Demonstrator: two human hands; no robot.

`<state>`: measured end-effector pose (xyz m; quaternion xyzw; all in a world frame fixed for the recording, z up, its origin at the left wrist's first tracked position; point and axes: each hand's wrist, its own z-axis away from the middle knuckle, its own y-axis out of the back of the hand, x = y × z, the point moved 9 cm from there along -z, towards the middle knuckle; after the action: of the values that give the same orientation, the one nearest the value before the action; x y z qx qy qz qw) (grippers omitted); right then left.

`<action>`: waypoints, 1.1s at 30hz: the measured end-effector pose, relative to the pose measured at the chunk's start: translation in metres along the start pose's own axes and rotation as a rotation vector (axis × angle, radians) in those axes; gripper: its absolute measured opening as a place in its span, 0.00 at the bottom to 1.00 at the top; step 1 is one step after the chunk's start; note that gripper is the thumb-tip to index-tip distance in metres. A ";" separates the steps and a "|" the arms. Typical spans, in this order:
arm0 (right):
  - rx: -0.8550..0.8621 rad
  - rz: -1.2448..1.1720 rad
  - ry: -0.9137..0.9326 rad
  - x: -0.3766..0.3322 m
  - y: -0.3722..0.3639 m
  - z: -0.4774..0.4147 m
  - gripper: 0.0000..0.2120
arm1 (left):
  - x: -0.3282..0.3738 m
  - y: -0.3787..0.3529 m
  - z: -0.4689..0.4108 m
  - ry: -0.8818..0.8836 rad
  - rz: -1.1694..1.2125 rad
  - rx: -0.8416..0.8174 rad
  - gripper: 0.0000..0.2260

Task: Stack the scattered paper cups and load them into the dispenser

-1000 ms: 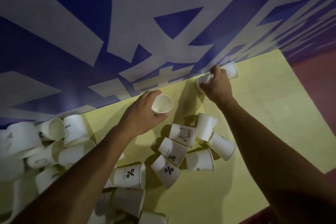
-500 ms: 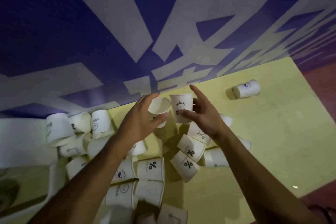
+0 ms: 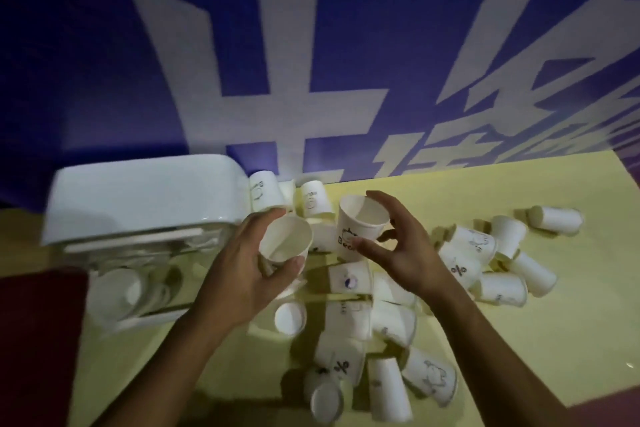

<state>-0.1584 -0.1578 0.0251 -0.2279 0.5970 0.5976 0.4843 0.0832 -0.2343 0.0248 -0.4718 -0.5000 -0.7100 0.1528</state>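
Left grip: the left hand [image 3: 249, 274] is curled round a plain cup [image 3: 285, 241], with the thumb on the near rim and the fingers round the far side.
Plain cup: white paper with no print on the part that shows. It is tilted so its open mouth faces up and toward the camera. It is held above the table, just right of the dispenser.
Right grip: the right hand [image 3: 407, 253] holds a printed cup [image 3: 360, 229], with the thumb low on the near wall and the fingers arched over the far rim.
Printed cup: white, roughly upright with its mouth up, to the left of the palm. Its wall carries a small dark drawing and lettering that begins "Be".
Cup to cup: the two held cups are side by side with a narrow gap between them.
Dispenser: a white box [image 3: 138, 198] with a rounded top. White cups show, blurred, in the clear part below it.
Loose cups: the loose cups [image 3: 391, 319] lie on their sides or stand mouth down, under and to the right of the hands. Some bear a percent sign, others an animal drawing.
Far cup: a far cup [image 3: 557, 218] lies on its side at the right end of the scatter.
Table: yellow [image 3: 536, 340].
Backdrop: a blue banner [image 3: 86, 62] with large white characters.
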 end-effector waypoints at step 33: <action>-0.017 0.088 0.301 -0.138 -0.226 0.062 0.30 | -0.177 0.163 0.118 0.277 -0.015 0.253 0.35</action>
<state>0.1118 -0.1831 0.0426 -0.2925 0.6672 0.5822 0.3609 0.3463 -0.2520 -0.0219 -0.3429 -0.5630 -0.7006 0.2732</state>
